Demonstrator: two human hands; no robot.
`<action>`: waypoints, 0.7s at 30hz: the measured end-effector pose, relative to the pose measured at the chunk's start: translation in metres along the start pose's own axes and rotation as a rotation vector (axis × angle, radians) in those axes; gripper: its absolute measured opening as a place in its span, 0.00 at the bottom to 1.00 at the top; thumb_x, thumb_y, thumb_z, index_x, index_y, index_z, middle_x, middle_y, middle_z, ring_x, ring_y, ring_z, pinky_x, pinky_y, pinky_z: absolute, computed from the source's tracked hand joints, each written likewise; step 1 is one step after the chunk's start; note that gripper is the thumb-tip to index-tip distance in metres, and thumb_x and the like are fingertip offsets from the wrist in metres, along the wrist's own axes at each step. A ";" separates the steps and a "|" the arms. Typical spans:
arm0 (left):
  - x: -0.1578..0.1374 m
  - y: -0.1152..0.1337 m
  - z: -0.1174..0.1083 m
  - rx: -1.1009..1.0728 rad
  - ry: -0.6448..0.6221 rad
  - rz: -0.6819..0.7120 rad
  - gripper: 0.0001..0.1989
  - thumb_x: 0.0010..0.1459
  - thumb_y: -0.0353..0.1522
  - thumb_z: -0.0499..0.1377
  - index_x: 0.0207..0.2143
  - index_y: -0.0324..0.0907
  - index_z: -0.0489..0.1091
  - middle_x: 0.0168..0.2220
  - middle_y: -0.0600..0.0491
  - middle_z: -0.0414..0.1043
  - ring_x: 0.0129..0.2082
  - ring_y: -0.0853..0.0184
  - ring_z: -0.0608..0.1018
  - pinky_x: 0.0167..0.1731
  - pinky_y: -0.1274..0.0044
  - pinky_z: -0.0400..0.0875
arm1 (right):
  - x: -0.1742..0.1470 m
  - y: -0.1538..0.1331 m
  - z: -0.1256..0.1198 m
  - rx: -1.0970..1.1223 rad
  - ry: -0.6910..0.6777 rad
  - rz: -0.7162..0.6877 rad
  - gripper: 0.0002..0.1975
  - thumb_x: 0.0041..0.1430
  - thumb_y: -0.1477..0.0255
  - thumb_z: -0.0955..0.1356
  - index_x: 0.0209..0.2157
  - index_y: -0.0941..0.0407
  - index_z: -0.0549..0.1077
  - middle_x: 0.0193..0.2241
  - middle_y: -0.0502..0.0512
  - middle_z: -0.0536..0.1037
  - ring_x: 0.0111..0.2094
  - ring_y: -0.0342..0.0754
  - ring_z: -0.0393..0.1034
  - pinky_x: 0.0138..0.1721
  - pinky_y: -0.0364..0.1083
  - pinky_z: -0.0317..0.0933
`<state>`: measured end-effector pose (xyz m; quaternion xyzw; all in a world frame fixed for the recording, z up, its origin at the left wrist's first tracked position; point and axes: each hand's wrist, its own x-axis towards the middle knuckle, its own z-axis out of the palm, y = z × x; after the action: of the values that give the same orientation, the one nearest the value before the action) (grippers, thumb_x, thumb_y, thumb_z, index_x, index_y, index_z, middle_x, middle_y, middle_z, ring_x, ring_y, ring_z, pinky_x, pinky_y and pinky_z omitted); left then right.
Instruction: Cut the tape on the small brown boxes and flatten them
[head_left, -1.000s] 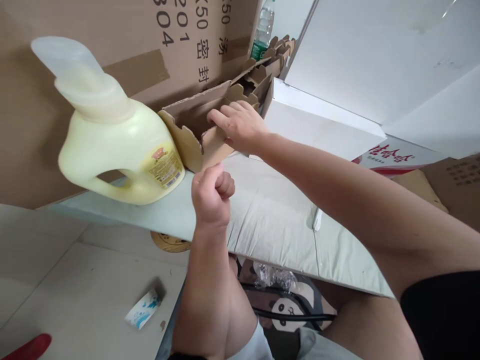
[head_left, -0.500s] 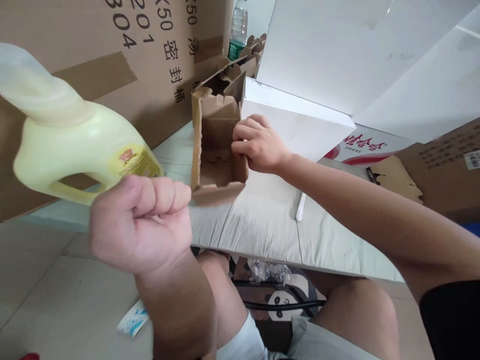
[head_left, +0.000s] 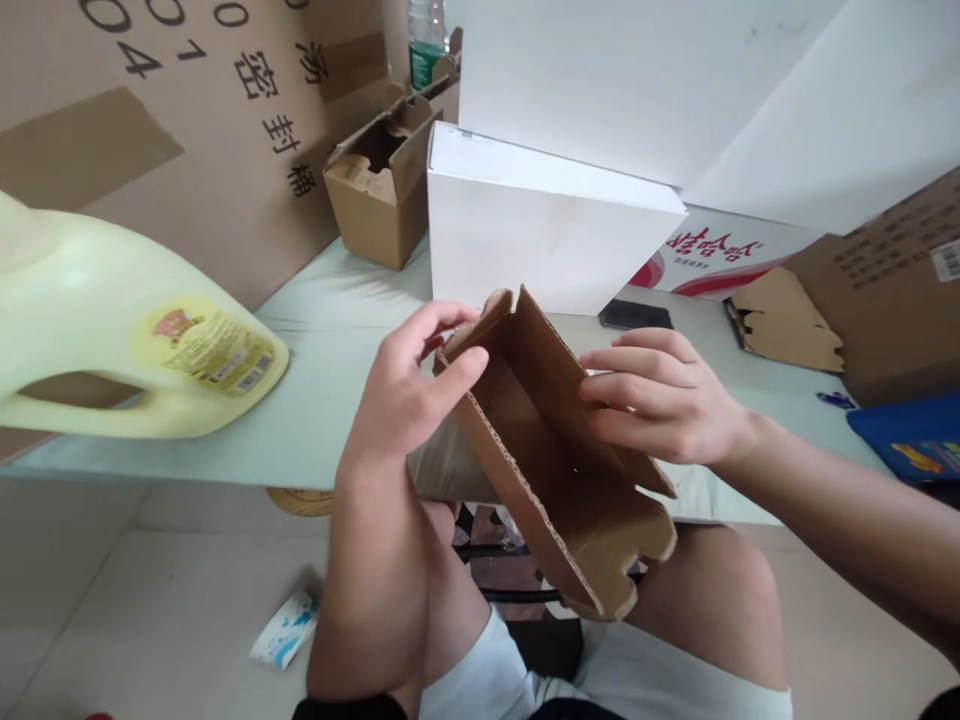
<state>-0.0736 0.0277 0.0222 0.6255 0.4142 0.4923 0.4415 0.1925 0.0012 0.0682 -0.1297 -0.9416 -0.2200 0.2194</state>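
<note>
A small open-topped cardboard box (head_left: 536, 435) with notched edges is held tilted above my lap and the table's front edge. My left hand (head_left: 409, 385) grips its far left corner, the thumb over the rim and the fingers outside. On the other side, my right hand (head_left: 660, 395) has its fingers curled over the top of the right wall; the thumb is hidden. The box's inside is bare brown board, and a notched flap sticks out at the near end.
Similar brown boxes (head_left: 382, 210) stand in a row at the back, beside a white box (head_left: 555, 230). A yellow jug (head_left: 142, 330) is at left. Further right lie a black phone (head_left: 636, 315), flattened cardboard (head_left: 787, 320) and a blue packet (head_left: 911, 435).
The box has come away from the row at the back, towards me, and turned at a slant. My left hand, a fist before, has opened out and taken hold of its left side.
</note>
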 end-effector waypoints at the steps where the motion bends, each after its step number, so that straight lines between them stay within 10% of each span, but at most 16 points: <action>1: 0.001 0.003 0.005 0.024 -0.062 -0.037 0.13 0.55 0.35 0.62 0.44 0.44 0.75 0.45 0.51 0.78 0.47 0.58 0.78 0.47 0.69 0.71 | -0.008 0.000 -0.001 0.002 0.004 0.045 0.10 0.66 0.78 0.69 0.30 0.51 0.69 0.38 0.48 0.82 0.50 0.47 0.76 0.49 0.49 0.66; 9: 0.012 -0.002 0.035 0.144 -0.161 -0.139 0.13 0.53 0.34 0.57 0.39 0.44 0.77 0.43 0.50 0.80 0.48 0.55 0.78 0.50 0.64 0.71 | -0.066 -0.019 -0.009 0.559 0.146 0.578 0.10 0.73 0.70 0.60 0.46 0.52 0.72 0.43 0.57 0.84 0.57 0.54 0.75 0.55 0.56 0.68; 13: 0.016 -0.004 0.044 0.071 -0.196 -0.162 0.11 0.51 0.33 0.57 0.36 0.44 0.77 0.41 0.50 0.81 0.48 0.55 0.80 0.50 0.65 0.72 | -0.077 -0.041 -0.017 0.780 0.022 0.521 0.26 0.66 0.46 0.64 0.50 0.53 0.74 0.57 0.64 0.78 0.68 0.59 0.61 0.67 0.59 0.56; 21: 0.020 -0.012 0.062 -0.008 -0.049 -0.168 0.07 0.52 0.35 0.61 0.34 0.44 0.76 0.35 0.52 0.83 0.39 0.59 0.82 0.46 0.68 0.75 | -0.085 -0.051 -0.019 0.720 -0.090 0.673 0.23 0.61 0.47 0.70 0.41 0.53 0.75 0.58 0.60 0.76 0.71 0.62 0.52 0.68 0.61 0.50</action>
<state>-0.0106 0.0412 0.0081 0.5987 0.4524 0.4394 0.4938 0.2562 -0.0649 0.0256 -0.3520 -0.8722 0.2084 0.2681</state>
